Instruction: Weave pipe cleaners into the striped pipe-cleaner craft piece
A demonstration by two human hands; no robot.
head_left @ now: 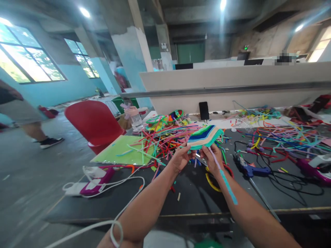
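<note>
Single head-worn view, looking forward and down along the person's own forearms, which enter from the bottom edge and meet just right of centre. Left hand (181, 156) and right hand (213, 160) sit close to the lens, both pinching a striped woven piece (204, 136) at mid-frame. Wide lens: the dark table (196, 196) spreads across the lower half. The pitch is shallow, so the grey partition (232, 77) crosses mid-height, rising slightly rightward, with ceiling lamps along the top edge. Far field: red chair (94, 122) middle left, windows (28, 58) upper left.
</note>
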